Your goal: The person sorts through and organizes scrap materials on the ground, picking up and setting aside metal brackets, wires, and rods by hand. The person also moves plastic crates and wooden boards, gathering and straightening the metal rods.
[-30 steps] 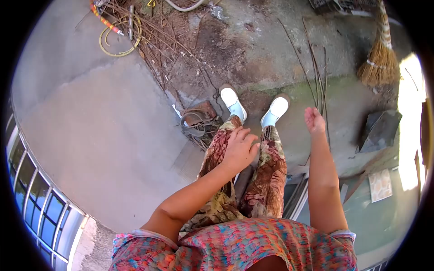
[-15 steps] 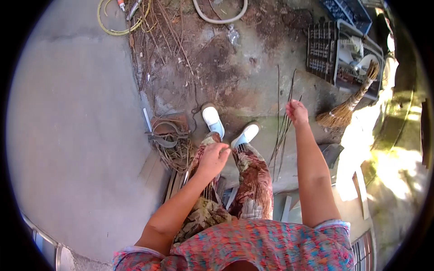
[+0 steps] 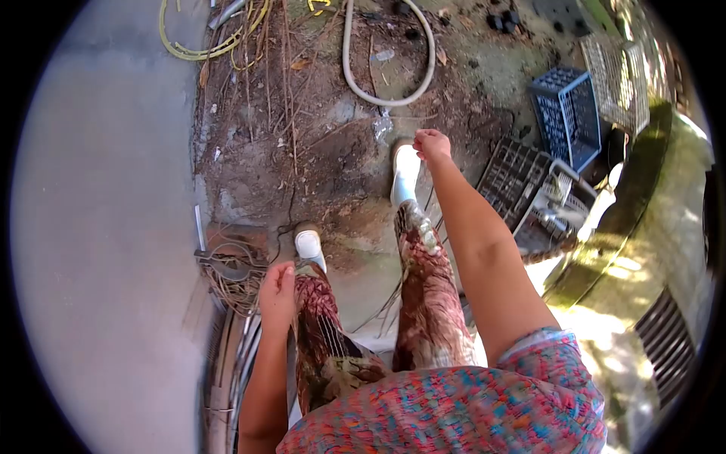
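Observation:
My right hand (image 3: 432, 144) is held forward over the right shoe (image 3: 406, 168), its fingers curled in and nothing visible in them. My left hand (image 3: 278, 291) hangs lower, beside my left trouser leg (image 3: 327, 306). Its fingers are loosely bent with the thumb a little apart, and I see nothing held. The left shoe (image 3: 308, 244) is on the ground just ahead of that hand. Thin dark sticks (image 3: 389, 306) show between my legs, partly covered by the right leg. Left of my left hand lies a ring-shaped metal piece (image 3: 227, 266) among coiled wire.
Ahead, a pale hose (image 3: 349, 68) curves over the dirt, near crumpled clear plastic (image 3: 382, 125). A grey crate (image 3: 505, 178) with items and a blue crate (image 3: 556, 113) stand right. A yellow hose (image 3: 172, 47) lies at upper left, beside the concrete slab (image 3: 106, 212).
I have stepped forward, with the right foot now ahead. My right hand has moved up and left in view, away from the sticks. My left hand has swung back and left.

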The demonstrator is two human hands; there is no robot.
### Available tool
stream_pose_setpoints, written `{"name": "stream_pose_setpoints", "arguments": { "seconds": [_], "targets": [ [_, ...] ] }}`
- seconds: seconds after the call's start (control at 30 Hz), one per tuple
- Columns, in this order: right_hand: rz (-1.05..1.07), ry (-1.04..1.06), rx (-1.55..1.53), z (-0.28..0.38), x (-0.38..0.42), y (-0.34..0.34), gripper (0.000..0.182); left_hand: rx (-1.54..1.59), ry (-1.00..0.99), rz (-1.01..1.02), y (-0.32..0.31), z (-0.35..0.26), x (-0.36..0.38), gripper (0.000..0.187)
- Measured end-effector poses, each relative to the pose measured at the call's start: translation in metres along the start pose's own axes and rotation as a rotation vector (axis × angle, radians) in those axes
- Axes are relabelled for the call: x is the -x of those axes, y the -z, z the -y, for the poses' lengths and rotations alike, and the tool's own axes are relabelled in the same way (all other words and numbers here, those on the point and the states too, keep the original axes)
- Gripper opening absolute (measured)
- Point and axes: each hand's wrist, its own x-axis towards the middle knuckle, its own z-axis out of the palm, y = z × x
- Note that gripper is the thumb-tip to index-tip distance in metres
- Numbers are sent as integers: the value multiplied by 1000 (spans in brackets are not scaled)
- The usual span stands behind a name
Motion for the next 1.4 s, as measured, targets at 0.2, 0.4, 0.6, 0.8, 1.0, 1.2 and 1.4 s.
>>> {"name": "stream_pose_setpoints", "arguments": {
  "seconds": [0.2,0.4,0.6,0.8,1.0,1.2,1.4],
  "targets": [
    [82,258,822,74,-65,3,24,334,133,208,-131,-74,-20,24],
    [213,370,1221,21,-125,12,22,538,106,425,-203,-70,-42,26],
    [-21,543,1479,-21,-152,-7,26,635,249,284,-226,-23,-85,24],
    [94,694,1650,-7,-136,-2,17,886,364,375,-200,-35,-102,26],
    [517,663,1786,86,43,12,22,-38,-298,-108,-176,-66,-113,42],
    [964,337,1621,174,134,-56,28,-111,-710,-268,-139,-97,-121,43],
    [1233,-18,1725,231,126,-128,35,-41,-788,-348,-145,-88,-123,23]
  ]
}}
